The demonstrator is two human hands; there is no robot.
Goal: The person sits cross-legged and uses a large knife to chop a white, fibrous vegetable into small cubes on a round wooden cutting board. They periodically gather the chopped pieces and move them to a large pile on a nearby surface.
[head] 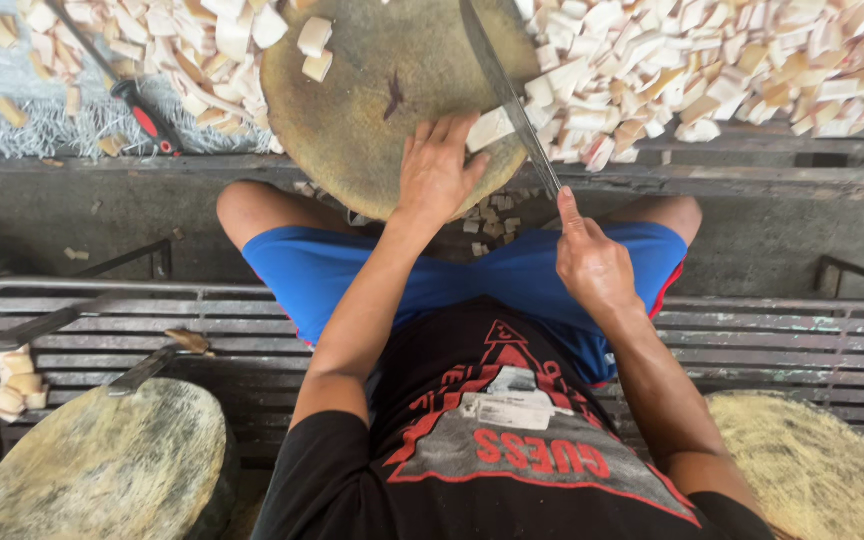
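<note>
My left hand lies flat, fingers spread, on the near edge of a round wooden chopping block. My right hand grips the handle of a long knife, whose blade reaches up across the block's right side. Two pale cut chunks rest on the block's far part, and another piece sits by the blade near my left fingers.
Heaps of pale cut pieces cover the surface behind and right of the block, more at the back left. A red-handled tool lies at left. I sit on a metal slatted bench; two more round blocks flank me.
</note>
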